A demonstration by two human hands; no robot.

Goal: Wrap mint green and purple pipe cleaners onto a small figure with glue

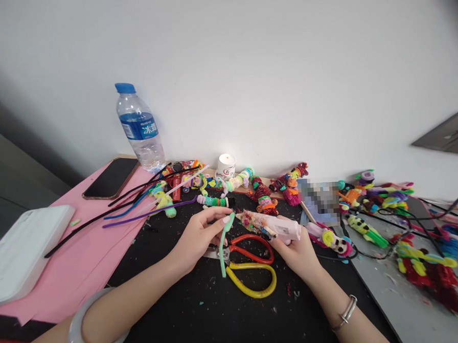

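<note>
Between the thumb and fingers of my left hand [205,234] is a short light green pipe cleaner [226,248], its lower end hanging down. My right hand [300,252] is closed around a pale pink glue gun [280,225], whose front is crusted with coloured fuzz. The gun's nozzle points left, close to the top of the pipe cleaner; whether they touch I cannot tell. Beneath both hands lie scissors [254,292] with one red and one yellow handle, their blades partly hidden by my left hand. A small pipe-cleaner figure [215,201] rests just beyond my left fingers.
Loose pipe cleaners [150,214] stretch across pink paper [98,250] at left, near a phone [111,178], a white box [29,251] and a water bottle [140,127]. A paper cup [225,166] stands by the wall. More figures [366,231] and black cables [400,219] lie at right.
</note>
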